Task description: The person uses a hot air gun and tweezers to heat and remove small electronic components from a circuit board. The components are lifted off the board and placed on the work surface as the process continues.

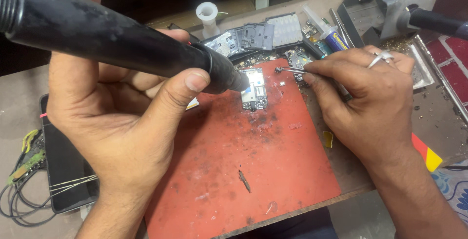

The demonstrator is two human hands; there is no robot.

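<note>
The left hand (112, 107) grips a black hot-air wand (122, 39), its nozzle just left of the small circuit board (254, 89) at centre frame. The right hand (365, 92) pinches tweezers (292, 70) shut on a tiny component (278, 69) just upper right of the board.

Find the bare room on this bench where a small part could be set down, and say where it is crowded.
Free: the red mat's near half, between the left hand and right hand, bar a dark scrap. Crowded: the far edge, with the circuit board, phone parts, syringe and metal stand.
</note>
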